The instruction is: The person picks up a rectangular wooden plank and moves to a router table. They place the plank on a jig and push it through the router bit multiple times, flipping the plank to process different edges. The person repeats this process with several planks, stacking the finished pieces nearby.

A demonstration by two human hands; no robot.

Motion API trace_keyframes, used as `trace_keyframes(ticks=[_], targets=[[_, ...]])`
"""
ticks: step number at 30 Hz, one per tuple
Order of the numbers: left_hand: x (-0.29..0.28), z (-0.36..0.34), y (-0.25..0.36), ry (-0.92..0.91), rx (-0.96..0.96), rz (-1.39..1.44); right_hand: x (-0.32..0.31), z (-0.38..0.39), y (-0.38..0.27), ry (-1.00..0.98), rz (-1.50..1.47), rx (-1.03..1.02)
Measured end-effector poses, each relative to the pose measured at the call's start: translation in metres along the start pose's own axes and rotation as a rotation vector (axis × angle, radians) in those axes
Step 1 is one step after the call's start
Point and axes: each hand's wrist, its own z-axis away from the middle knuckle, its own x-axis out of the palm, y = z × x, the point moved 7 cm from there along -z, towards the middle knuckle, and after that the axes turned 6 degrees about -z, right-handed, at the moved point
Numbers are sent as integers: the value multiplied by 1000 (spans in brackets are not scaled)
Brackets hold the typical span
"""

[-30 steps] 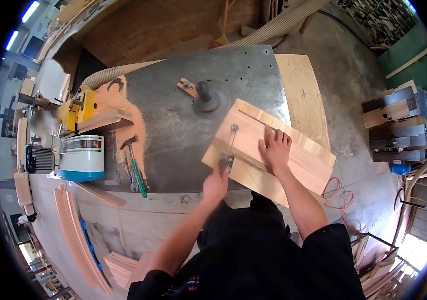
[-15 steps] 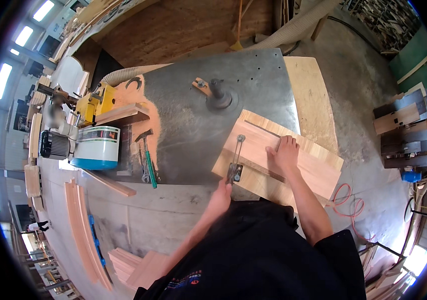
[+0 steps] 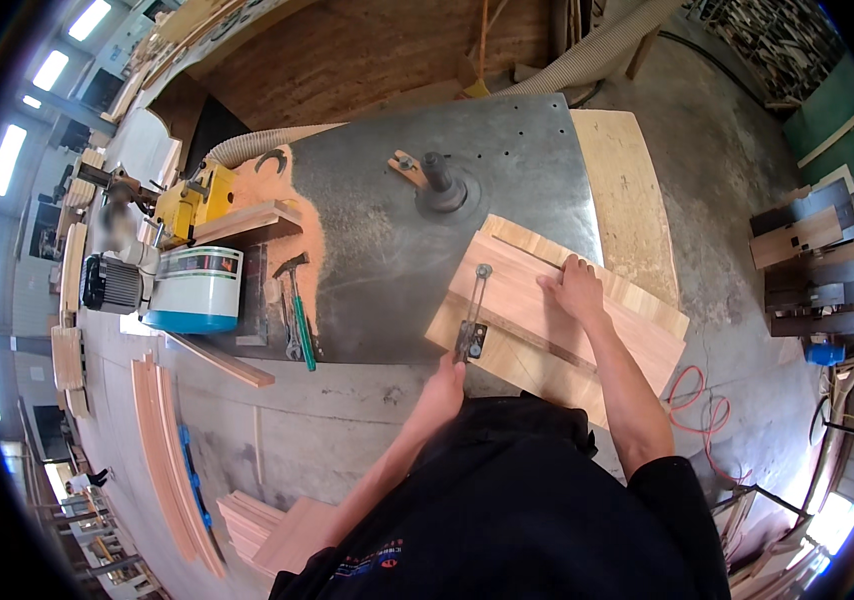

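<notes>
A pinkish wooden board (image 3: pixel 522 288) lies on a pale wooden jig base (image 3: pixel 517 365), which rests at the near right corner of a grey metal machine table (image 3: pixel 367 290). A toggle clamp (image 3: pixel 474 340) is mounted on the jig's left end, its long arm reaching over the board. My left hand (image 3: pixel 444 388) is closed around the clamp's handle at the near edge. My right hand (image 3: pixel 577 290) grips the board from above, fingers bent over its far edge and thumb across its face. Beyond the jig, a dark upright spindle (image 3: pixel 439 180) rises from the table.
A hammer with a green handle (image 3: pixel 302 325) lies beside sawdust (image 3: pixel 302 225) on the table's left. A yellow and white power feeder (image 3: pixel 197 285) stands there. Boards (image 3: pixel 292 530) are stacked low at left. A red hose (image 3: pixel 712 415) trails on the floor at right.
My right hand has shifted slightly toward the far side, and the pinkish board has slid with it on the jig. My left hand stays on the clamp handle.
</notes>
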Motion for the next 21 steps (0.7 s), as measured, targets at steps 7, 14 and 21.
trace_keyframes(ticks=[7, 14, 21], targets=[[-1, 0, 4, 32, 77, -34, -1, -2, 0, -28, -14, 14], [-2, -1, 7, 24, 76, -30, -3, 2, -8, -22, 35, 1], [0, -1, 0, 111, 112, -70, -8, 19, -32, 163, 198, -194]])
